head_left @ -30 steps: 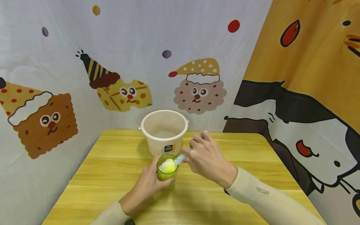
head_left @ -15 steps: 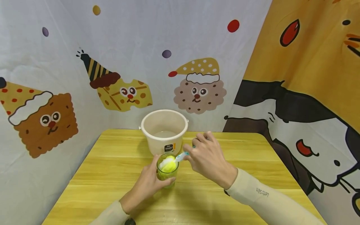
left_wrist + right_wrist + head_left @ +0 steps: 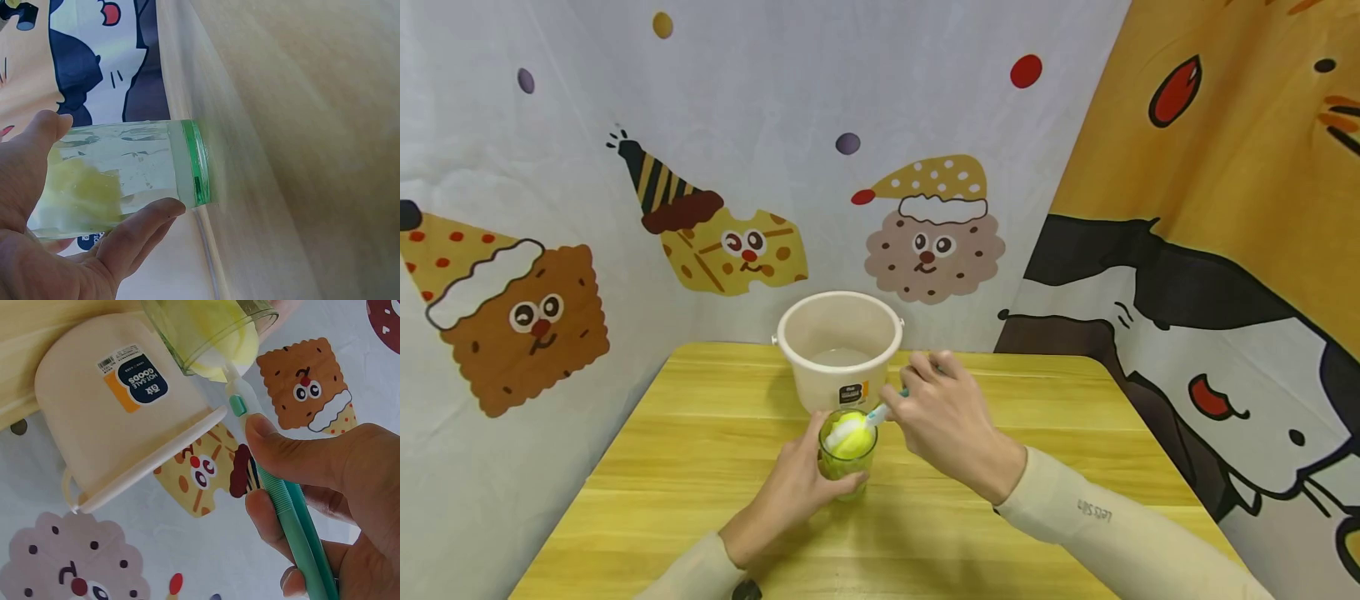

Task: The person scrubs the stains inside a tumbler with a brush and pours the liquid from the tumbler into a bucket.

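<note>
A clear, green-tinted glass (image 3: 847,472) stands on the table in front of the bucket. My left hand (image 3: 793,479) grips it from the left, thumb on the near side; the left wrist view shows the thick green base of the glass (image 3: 147,159) at the tabletop. Inside sits the white and yellow sponge head (image 3: 853,435) of a cup brush. My right hand (image 3: 951,427) holds the brush by its teal handle (image 3: 289,519), thumb near the white neck. The handle slants up and right out of the mouth of the glass. The fingers' far side is partly hidden.
Just behind the glass, a cream bucket (image 3: 808,379) with a label stands near the back of the wooden table (image 3: 700,442). A printed cartoon cloth (image 3: 760,83) hangs close behind the table and along its sides.
My right hand has shifted slightly left with the brush handle. The sponge head shows a little more yellow at the top. The left hand and glass stay almost in place.
</note>
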{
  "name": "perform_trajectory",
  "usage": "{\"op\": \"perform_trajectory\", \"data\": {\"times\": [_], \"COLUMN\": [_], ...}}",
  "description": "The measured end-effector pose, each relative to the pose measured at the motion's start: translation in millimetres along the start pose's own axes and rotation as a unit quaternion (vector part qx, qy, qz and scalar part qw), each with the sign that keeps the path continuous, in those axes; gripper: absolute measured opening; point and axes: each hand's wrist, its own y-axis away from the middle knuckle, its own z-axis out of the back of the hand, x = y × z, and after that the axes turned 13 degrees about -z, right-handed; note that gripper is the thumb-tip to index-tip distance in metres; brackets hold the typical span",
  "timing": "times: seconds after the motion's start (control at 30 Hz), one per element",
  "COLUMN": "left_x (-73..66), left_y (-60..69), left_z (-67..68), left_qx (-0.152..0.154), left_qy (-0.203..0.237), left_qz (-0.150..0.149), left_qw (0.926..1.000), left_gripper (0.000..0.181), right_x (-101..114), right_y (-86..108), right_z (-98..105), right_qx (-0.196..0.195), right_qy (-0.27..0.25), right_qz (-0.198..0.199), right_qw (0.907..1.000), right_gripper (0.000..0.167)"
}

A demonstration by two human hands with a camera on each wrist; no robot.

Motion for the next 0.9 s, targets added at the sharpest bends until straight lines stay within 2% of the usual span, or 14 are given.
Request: {"op": "perform_trajectory", "data": {"times": [0.1, 0.27, 0.5, 0.73, 0.9], "left_x": [0.1, 0.7, 0.9, 0.5, 0.5], "left_y": [-0.6, -0.2, -0.3, -0.6, -0.8], "left_z": [0.1, 0.4, 1.6, 2.6, 2.8], "left_qx": [0.001, 0.000, -0.002, 0.001, 0.001], "left_qy": [0.000, -0.001, 0.002, 0.006, 0.007], "left_qz": [0.002, 0.001, 0.002, -0.001, -0.005], "left_qw": [1.0000, 1.0000, 1.0000, 1.0000, 1.0000], "left_gripper": [0.095, 0.095, 0.094, 0.097, 0.099], "right_x": [0, 1, 0, 0, 0], "right_y": [-3.5, -10.6, -20.5, -32.3, -41.8], "right_z": [2, 5, 7, 9, 9], "right_qx": [-0.006, -0.008, -0.022, -0.039, -0.032], "right_qy": [0.021, 0.038, 0.062, 0.073, 0.067], "right_qz": [0.018, 0.052, 0.116, 0.181, 0.209], "right_qw": [0.9996, 0.9979, 0.9911, 0.9800, 0.9751], "right_gripper": [0.023, 0.023, 0.011, 0.013, 0.018]}}
